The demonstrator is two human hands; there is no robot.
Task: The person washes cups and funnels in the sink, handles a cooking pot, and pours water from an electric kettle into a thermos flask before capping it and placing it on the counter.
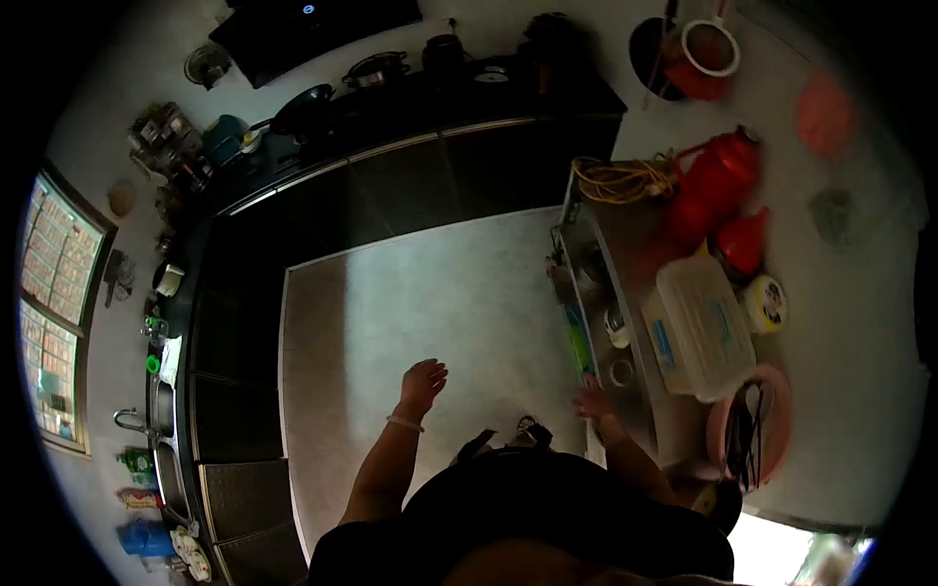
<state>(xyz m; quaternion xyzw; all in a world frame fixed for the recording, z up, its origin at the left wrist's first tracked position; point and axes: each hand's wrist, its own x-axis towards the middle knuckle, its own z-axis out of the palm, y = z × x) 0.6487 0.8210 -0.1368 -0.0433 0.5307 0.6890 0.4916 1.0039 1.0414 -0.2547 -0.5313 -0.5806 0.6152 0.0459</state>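
My left hand (424, 385) hangs over the pale floor with its fingers loosely apart and nothing in them. A light bracelet (405, 423) circles that wrist. Over on the right, my right hand (592, 400) is beside the edge of the metal shelf unit (640, 405). Its fingers are small and partly blurred but look apart, with nothing visible in them; whether they touch the shelf edge I cannot tell. Just beyond those fingers, a green item (576, 342) shows at the shelf's side.
A lidded plastic box (705, 327), red thermos (718, 176), coiled yellow cord (620, 181) and pink basin (782, 430) are on the right. Dark cabinets (391, 186) run along the back. A sink (168, 479) lies left, near a window (59, 313).
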